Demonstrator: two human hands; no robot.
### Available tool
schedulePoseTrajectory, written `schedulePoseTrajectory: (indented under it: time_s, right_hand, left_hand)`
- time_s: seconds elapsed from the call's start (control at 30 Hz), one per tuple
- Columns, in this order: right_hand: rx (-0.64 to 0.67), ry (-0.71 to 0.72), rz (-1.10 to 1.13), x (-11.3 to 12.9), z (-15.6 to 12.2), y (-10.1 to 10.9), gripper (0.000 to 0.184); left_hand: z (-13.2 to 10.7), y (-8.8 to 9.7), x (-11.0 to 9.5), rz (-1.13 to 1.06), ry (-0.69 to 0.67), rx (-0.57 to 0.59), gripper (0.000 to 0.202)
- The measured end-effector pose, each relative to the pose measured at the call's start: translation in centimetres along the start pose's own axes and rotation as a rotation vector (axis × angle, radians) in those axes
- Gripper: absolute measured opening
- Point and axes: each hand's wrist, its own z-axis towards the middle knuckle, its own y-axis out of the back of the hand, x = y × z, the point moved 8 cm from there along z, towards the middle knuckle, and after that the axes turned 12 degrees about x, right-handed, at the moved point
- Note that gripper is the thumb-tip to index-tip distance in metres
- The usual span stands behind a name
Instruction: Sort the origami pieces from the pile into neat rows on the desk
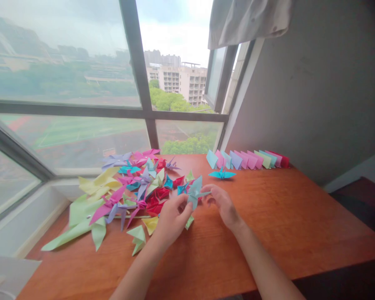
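Observation:
A pale blue paper crane [195, 193] is pinched between the thumb and fingers of my left hand [175, 214], held above the table. From the right, my right hand [223, 202] grips the crane's narrow pointed end with curled fingertips. Behind and left of my left hand spreads a heap of folded paper pieces, among them a magenta crane [109, 204], a yellow folded paper [100, 183] and a large pale green one [84, 216]. Close to my left wrist lies a small light green folded piece [138, 239]. Beyond my right hand sits a bright blue crane [221, 174], wings spread.
Several folded paper pieces [253, 159] stand in a row along the back right of the wooden table [287, 225]. A window [65, 141] borders the back and left. A grey wall [315, 91] rises at the right, with cloth [246, 23] hanging above.

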Motion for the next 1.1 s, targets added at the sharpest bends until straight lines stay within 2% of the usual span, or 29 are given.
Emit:
schedulePoseTrajectory:
  time_s: [0.07, 0.17, 0.27, 0.37, 0.7, 0.8, 0.97, 1.1]
  right_hand:
    - [-0.008, -0.036, 0.140, -0.5, 0.0, 0.1, 0.046]
    - [-0.014, -0.084, 0.269, -0.9, 0.0, -0.1, 0.038]
    - [-0.010, -0.114, 0.332, -1.0, 0.0, -0.3, 0.036]
    - [-0.011, -0.136, 0.341, -1.1, -0.1, -0.3, 0.031]
    - [-0.014, -0.163, 0.465, -1.5, -0.2, -0.1, 0.031]
    - [-0.051, -0.175, 0.542, -1.7, -0.4, 0.2, 0.035]
    - [-0.137, -0.162, 0.625, -2.1, -0.4, 1.2, 0.032]
    - [-0.208, -0.142, 0.561, -2.4, -0.2, 2.0, 0.033]
  left_hand:
    - [0.0, 0.0, 0.0, -0.005, 0.012, 0.001, 0.025]
    - [0.0, -0.5, 0.0, -0.062, 0.014, 0.063, 0.023]
    - [-0.1, -1.4, -0.1, -0.160, 0.000, 0.167, 0.021]
    - [-0.1, -1.8, 0.0, -0.233, 0.006, 0.210, 0.022]
    - [0.1, -1.5, 0.7, -0.304, 0.012, 0.156, 0.024]
    - [0.1, -1.6, 0.8, -0.350, 0.017, 0.172, 0.026]
    - [-0.1, -1.7, 0.8, -0.557, 0.031, 0.212, 0.025]
    - [-0.2, -1.3, 0.6, -0.603, 0.058, 0.163, 0.031]
